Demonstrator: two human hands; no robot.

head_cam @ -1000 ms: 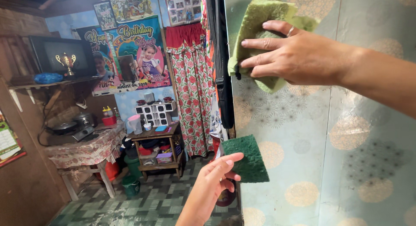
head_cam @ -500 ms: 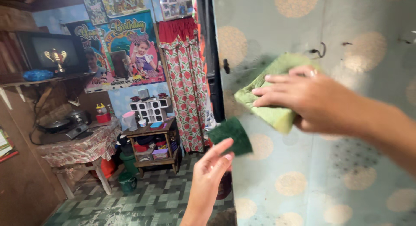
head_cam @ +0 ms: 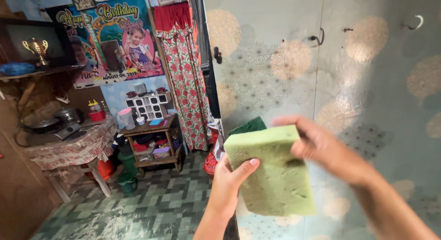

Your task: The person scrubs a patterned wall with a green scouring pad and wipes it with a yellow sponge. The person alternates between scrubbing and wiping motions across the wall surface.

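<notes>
— What signs and packages do we have around us?

— A big colourful party banner [head_cam: 108,37] hangs on the far wall at upper left, with framed pictures above it. Under it stands a low wooden shelf [head_cam: 151,143] carrying small containers and a white pitcher [head_cam: 125,118]. A table with a checked cloth [head_cam: 69,150] holds a pot, and a gold trophy [head_cam: 36,48] stands in front of a dark screen.

— And our hands?

— Our left hand [head_cam: 227,187] is clamped on the lower left edge of a light green sponge block [head_cam: 271,168], thumb across its face. Our right hand [head_cam: 328,150], blurred, grips its upper right corner. A dark green scouring pad [head_cam: 248,126] peeks out just behind the block's top.

— What's ahead of us?

— The patterned wall panel [head_cam: 367,83] with its metal hooks [head_cam: 317,37]; the floral curtain [head_cam: 183,79] hangs left of the panel's dark edge.
</notes>
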